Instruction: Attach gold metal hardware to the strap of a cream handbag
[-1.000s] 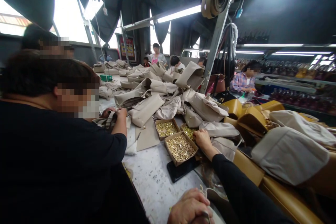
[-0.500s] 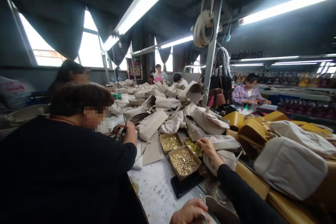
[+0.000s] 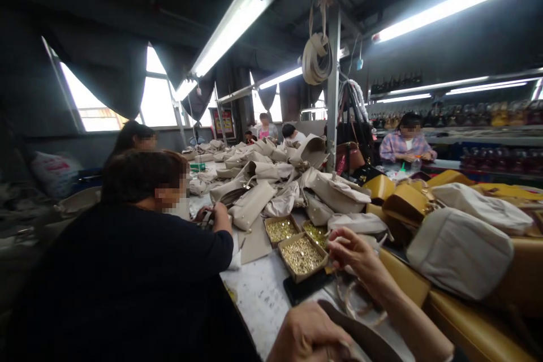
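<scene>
My left hand (image 3: 311, 332) is at the bottom edge, its fingers curled around part of a beige-grey bag (image 3: 360, 328) that runs out of the picture. My right hand (image 3: 352, 251) hovers beside the trays, thumb and fingertips pinched together; whatever is between them is too small to make out. Close to its fingertips stands a cardboard tray of small gold metal fittings (image 3: 302, 255). Behind that one are another tray of shiny gold pieces (image 3: 280, 229) and a third tray (image 3: 316, 233), partly covered by the right hand.
A dark flat object (image 3: 299, 289) lies under the front tray on the white tabletop (image 3: 258, 288). Beige bags (image 3: 254, 203) are heaped across the table, yellow bags (image 3: 407, 203) on the right. A co-worker in black (image 3: 139, 271) sits close on the left. A metal post (image 3: 333, 96) stands behind.
My right hand has come up and back from the rear right tray toward me, fingers pinched. My left hand stays low with the bag. The view has shifted slightly.
</scene>
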The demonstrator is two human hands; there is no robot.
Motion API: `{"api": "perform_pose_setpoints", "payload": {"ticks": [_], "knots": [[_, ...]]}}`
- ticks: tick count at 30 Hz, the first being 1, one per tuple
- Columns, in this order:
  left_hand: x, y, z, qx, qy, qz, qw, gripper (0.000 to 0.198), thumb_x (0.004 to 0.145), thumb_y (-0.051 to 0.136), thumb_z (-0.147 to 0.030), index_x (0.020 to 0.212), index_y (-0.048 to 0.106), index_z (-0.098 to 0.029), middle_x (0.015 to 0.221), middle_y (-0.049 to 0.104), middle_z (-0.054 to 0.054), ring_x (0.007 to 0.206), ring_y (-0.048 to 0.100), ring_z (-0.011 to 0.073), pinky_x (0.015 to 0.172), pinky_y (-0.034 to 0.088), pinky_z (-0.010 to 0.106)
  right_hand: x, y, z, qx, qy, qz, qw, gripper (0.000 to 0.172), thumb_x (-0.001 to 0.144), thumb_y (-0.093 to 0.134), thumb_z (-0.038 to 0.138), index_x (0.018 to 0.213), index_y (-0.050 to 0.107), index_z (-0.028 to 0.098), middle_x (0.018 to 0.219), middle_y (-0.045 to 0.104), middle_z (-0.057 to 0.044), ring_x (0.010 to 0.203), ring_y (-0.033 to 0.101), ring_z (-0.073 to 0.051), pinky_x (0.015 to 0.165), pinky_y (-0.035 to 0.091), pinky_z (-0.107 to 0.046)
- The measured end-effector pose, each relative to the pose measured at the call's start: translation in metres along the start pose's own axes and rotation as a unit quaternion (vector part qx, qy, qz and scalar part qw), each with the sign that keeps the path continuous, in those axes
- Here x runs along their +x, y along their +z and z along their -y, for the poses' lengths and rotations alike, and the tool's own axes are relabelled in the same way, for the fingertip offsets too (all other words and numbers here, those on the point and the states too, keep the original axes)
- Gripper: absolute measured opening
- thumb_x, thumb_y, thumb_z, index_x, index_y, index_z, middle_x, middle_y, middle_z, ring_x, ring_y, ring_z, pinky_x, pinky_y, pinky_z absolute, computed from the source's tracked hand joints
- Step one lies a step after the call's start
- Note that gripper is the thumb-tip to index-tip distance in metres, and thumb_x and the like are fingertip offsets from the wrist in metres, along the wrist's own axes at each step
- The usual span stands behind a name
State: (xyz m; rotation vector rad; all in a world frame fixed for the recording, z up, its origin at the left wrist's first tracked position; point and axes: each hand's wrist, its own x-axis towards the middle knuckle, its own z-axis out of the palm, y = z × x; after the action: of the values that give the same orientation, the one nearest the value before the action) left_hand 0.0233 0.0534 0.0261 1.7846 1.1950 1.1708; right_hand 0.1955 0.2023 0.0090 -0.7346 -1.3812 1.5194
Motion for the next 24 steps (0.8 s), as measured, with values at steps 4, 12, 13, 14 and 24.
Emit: {"api": "perform_pose_setpoints", "payload": {"ticks": [4,12,13,14,24], "knots": [[-0.015,0.019,-0.002,-0.122,-0.141,0.027,0.982,0.021,0.086,0.075,-0.033,0.090,0.084,-0.015,0.089,0.080,0.009,0.078,0.070,0.0188,0.074,0.053,0.026,-0.066,0.006,0.031,0.015,0.017,-0.023,0.999,0.047,0.064,0.093,0.056,0.079,0.073,0.016,0.064,0.069,-0.002,0.058,0.063,-0.015,0.058,0.050,-0.026],[-0.017,0.026,-0.008,-0.174,-0.201,-0.030,0.964,0.028,0.088,0.070,-0.035,0.100,0.081,-0.012,0.093,0.077,0.010,0.074,0.068,0.0170,0.057,0.053,0.021,-0.130,0.014,0.015,-0.022,-0.024,-0.036,0.999,0.034,0.082,0.083,0.051,0.098,0.082,0.021,0.083,0.077,-0.005,0.075,0.069,-0.018,0.070,0.056,-0.027],[-0.018,0.028,-0.009,-0.169,-0.196,-0.038,0.965,0.027,0.089,0.070,-0.035,0.100,0.081,-0.012,0.091,0.077,0.010,0.071,0.067,0.0153,0.057,0.052,0.020,-0.134,0.016,0.011,-0.021,-0.040,-0.034,0.998,0.032,0.084,0.082,0.050,0.100,0.081,0.022,0.087,0.078,-0.005,0.079,0.071,-0.019,0.074,0.057,-0.028],[-0.019,0.031,-0.009,-0.163,-0.191,-0.048,0.967,0.026,0.089,0.070,-0.034,0.099,0.081,-0.012,0.089,0.077,0.009,0.067,0.065,0.0134,0.057,0.051,0.020,-0.138,0.019,0.008,-0.011,-0.052,-0.034,0.998,0.030,0.086,0.081,0.048,0.103,0.080,0.023,0.090,0.079,-0.005,0.081,0.072,-0.020,0.075,0.057,-0.028],[-0.018,0.047,-0.029,-0.121,-0.191,-0.128,0.966,0.019,0.080,0.075,-0.031,0.086,0.080,-0.014,0.080,0.077,0.007,0.066,0.069,0.0166,0.059,0.057,0.023,-0.153,0.026,0.006,0.015,-0.122,-0.089,0.988,0.012,0.082,0.087,0.035,0.083,0.082,0.025,0.087,0.075,-0.003,0.082,0.069,-0.019,0.076,0.056,-0.027]]}}
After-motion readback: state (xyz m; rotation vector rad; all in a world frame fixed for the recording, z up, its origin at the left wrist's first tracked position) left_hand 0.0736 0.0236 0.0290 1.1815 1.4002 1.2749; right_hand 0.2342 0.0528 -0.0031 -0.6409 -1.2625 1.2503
